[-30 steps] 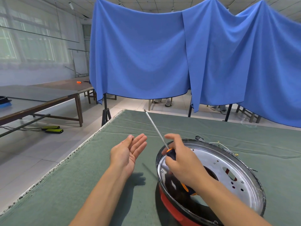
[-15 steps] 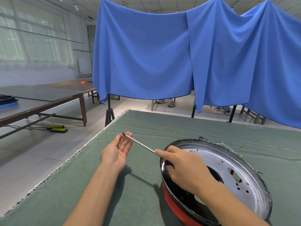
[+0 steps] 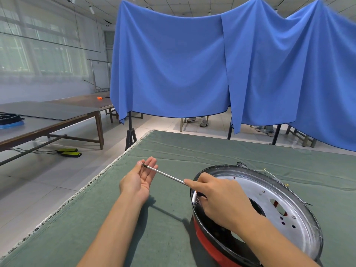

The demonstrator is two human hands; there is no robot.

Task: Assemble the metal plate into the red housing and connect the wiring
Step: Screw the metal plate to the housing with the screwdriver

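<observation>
- At far left a long wooden table [image 3: 57,120] stands on the tiled floor, well apart from the work surface [image 3: 192,151], with a black and blue ring-shaped object [image 3: 9,120] on its near end and a small orange item [image 3: 100,98] far back.
- Two flat black-and-yellow boxes [image 3: 70,152] lie on the floor between that table and the surface, cables trailing from them.
- The surface's left edge, a frayed pale fringe on the green cloth, runs diagonally from the bottom left corner up to its far corner beside a black stand [image 3: 130,135]; the cloth is bare from that edge to the left forearm.
- The left hand [image 3: 137,180] reaches forward from the lower middle, palm up, fingers relaxed and nearly straight, thumb lying alongside them.
- The tip of a screwdriver [image 3: 165,174] rests at the left hand's fingertips; something small may sit at the tip, but it is too small to tell.
- The thin metal shaft slants down and to the right from there to the right hand [image 3: 221,201].
- The right hand grips the screwdriver's dark handle, fingers curled round it and forefinger laid along the shaft, hovering over the left rim of the metal plate [image 3: 269,191].
- The metal plate sits, tilted, inside the black-rimmed red housing [image 3: 210,245] at lower right, on the surface.
- Thin wiring [image 3: 269,172] shows beyond the housing's far rim.
- A blue curtain [image 3: 212,64] hangs behind the surface.
</observation>
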